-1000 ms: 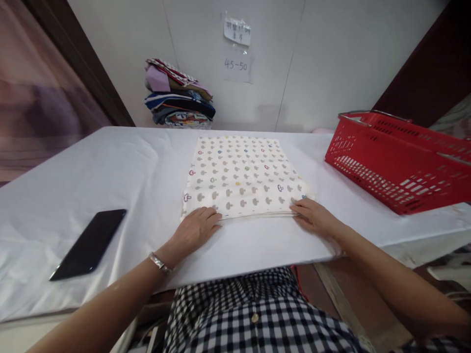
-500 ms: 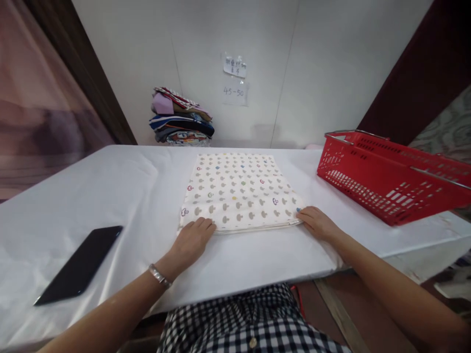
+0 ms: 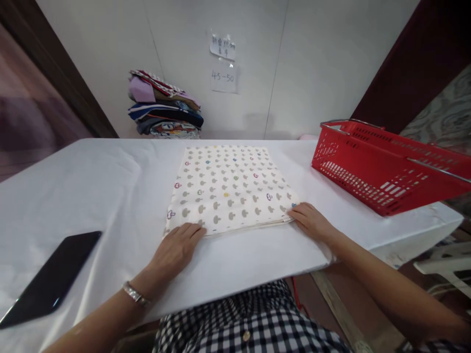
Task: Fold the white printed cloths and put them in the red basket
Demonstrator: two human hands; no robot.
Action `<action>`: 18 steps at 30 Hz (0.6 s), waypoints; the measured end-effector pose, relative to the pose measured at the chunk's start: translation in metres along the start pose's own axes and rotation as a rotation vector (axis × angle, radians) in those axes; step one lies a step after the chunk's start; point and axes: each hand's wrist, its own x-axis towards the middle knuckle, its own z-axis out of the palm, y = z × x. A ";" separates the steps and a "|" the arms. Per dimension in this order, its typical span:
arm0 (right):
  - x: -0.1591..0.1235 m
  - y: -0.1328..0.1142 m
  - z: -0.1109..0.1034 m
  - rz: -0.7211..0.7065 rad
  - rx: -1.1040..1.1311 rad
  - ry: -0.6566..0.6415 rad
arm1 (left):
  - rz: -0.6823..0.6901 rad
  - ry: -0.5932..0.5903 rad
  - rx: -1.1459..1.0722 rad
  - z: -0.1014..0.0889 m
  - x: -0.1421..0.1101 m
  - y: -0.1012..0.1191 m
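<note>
A folded cream cloth (image 3: 235,189) printed with grey and coloured mushrooms lies flat on the white-covered table. At its near left corner my left hand (image 3: 180,247), with a bracelet (image 3: 134,293) on the wrist, has its fingers over the edge; the thumb is hidden. My right hand (image 3: 311,221) is closed at the near right corner, fingers on top of the cloth's layered edge. Both hands appear to grip the near edge, which shows several stacked layers between them.
A dark tablet-like slab (image 3: 53,279) lies at the left. The red plastic basket (image 3: 371,169) with metal handles stands on the right. A pile of folded fabrics (image 3: 165,108) sits by the back wall, under paper signs (image 3: 223,76). The white tabletop (image 3: 235,269) ends close to my body.
The camera view has shifted slightly, so most things appear further left. Both hands stay at the cloth's near corners, and the cloth remains flat.
</note>
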 end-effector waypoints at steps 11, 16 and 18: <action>0.026 -0.029 0.011 -0.030 0.041 -0.004 | 0.066 0.019 -0.015 0.000 0.020 0.012; 0.026 -0.032 0.009 -0.003 0.059 0.042 | 0.065 0.010 -0.009 -0.002 0.026 0.015; 0.022 -0.031 0.008 0.005 0.054 0.073 | 0.057 0.020 -0.019 -0.004 0.023 0.012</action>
